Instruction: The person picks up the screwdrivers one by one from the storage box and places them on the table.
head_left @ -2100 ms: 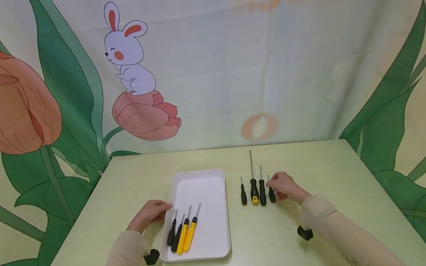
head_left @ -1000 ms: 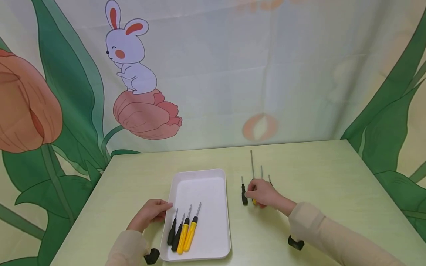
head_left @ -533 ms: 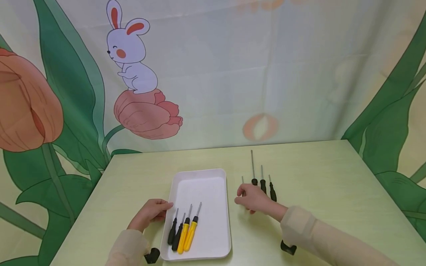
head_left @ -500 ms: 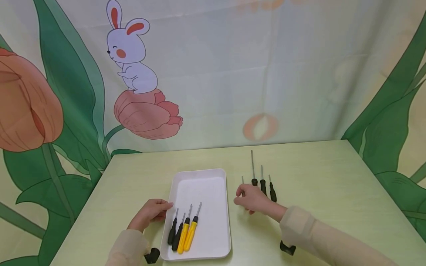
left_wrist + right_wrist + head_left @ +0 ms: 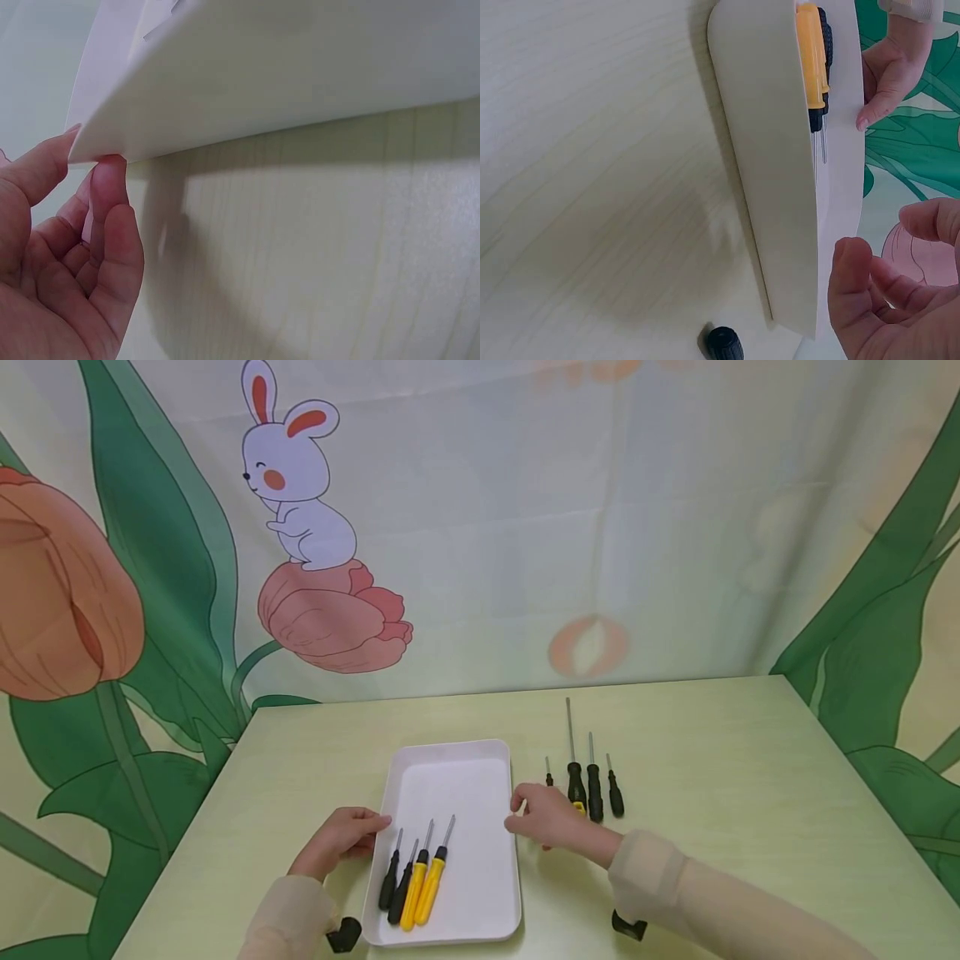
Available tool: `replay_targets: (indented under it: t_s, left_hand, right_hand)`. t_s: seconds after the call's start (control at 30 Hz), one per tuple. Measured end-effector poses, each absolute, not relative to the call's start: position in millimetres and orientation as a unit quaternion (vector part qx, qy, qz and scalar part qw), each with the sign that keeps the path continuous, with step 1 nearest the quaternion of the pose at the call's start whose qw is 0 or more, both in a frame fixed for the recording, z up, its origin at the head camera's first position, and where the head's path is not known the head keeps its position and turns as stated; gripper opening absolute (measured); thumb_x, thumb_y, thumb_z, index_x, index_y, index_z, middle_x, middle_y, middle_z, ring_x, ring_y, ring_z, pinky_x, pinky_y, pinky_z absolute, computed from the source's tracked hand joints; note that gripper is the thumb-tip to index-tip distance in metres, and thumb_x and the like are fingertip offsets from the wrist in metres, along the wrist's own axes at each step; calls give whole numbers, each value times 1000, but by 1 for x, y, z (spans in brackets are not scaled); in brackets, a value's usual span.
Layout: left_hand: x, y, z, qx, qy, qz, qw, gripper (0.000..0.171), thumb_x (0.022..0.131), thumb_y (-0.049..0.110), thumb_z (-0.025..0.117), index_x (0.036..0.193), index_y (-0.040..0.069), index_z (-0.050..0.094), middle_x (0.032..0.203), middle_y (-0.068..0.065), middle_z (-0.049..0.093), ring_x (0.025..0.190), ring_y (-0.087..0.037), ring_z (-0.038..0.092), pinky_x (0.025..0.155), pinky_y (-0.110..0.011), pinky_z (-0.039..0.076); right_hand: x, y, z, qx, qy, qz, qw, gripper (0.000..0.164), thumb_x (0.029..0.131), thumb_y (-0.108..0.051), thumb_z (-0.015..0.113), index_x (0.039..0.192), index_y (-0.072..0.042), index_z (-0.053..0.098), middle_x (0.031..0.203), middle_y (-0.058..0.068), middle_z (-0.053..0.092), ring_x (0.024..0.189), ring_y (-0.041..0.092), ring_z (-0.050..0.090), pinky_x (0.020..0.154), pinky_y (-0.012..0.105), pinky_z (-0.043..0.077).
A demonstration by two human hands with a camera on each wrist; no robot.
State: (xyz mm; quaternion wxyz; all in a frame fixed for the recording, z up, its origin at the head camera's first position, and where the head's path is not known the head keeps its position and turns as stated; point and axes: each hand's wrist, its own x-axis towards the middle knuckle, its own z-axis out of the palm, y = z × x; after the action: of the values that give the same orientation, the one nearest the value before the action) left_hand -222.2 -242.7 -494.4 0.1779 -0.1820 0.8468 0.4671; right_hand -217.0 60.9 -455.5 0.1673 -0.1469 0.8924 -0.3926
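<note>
A white tray (image 5: 457,785) holds two yellow-handled screwdrivers (image 5: 428,893) and two black-handled screwdrivers (image 5: 388,885), lying side by side. My left hand (image 5: 337,843) pinches the tray's left rim between thumb and fingers; the left wrist view shows this grip on the wall (image 5: 225,82). Over the right rim hovers my right hand (image 5: 555,818). Its thumb and fingers are apart with nothing between them in the right wrist view (image 5: 900,292). Beyond it lie a long screwdriver (image 5: 576,785) with a black-and-yellow handle, a black screwdriver (image 5: 595,795), and a short one (image 5: 615,797). Another short screwdriver (image 5: 549,772) is partly hidden by the right hand.
The pale table (image 5: 705,752) reaches back to a printed curtain (image 5: 480,527) with a rabbit and tulips. Black straps or mounts (image 5: 345,935) sit under both sleeves.
My right hand has moved left from the short screwdriver at the row's right end, across the row, to the tray's right rim. My left hand and the tray have stayed put.
</note>
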Motion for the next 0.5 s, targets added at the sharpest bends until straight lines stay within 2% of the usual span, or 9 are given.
replay_targets:
  t_s: [0.27,0.5]
  left_hand:
    - [-223,-243,-495,-180,847,468,176,29,82,26,62,92,0,58,69,-2,51,63,-14,49,59,-25,46]
    - [-222,-242,-494,-182,845,471,178,29,82,26,61,93,-1,58,68,-1,51,63,-14,49,59,-24,46]
  right_hand:
    - [-214,47,-456,-165,892,-385,169,13,76,-17,58,82,-9,51,54,-3,40,39,10,39,38,22,37]
    - [-211,33,-458,-158,894,-375,188,15,76,-18,60,84,-9,51,55,-2,44,38,11,40,39,23,37]
